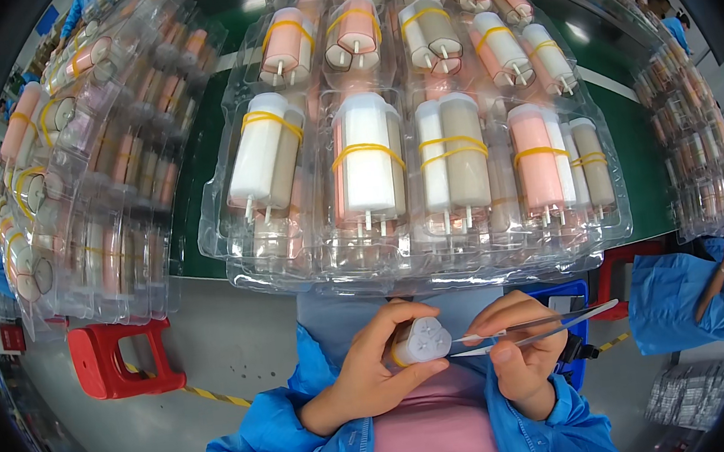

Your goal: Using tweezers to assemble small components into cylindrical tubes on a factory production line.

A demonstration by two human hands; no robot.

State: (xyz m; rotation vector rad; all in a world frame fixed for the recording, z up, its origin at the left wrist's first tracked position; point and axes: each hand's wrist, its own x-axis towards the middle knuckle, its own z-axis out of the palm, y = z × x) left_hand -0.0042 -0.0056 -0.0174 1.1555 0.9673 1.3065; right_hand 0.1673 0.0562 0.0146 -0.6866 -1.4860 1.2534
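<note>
I have the left hand point(374, 369) holding a tube bundle point(429, 339), the right hand point(527, 351) pinching tweezers point(583, 316) beside its end.

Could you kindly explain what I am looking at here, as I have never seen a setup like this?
Of course. There is no machine arm: these are a person's two bare hands, below blue sleeves. The single picture comes from a fisheye camera worn on the head, looking down, so straight edges bend near its rim.

On the dark green surface stand stacked clear plastic trays, holding white, pink and grey-beige cylinders bundled with yellow bands.

The left hand grips a pale grey-white piece with a lobed end. The right hand holds slim metallic tweezers, tips close to that end; whether they touch is unclear.
</note>
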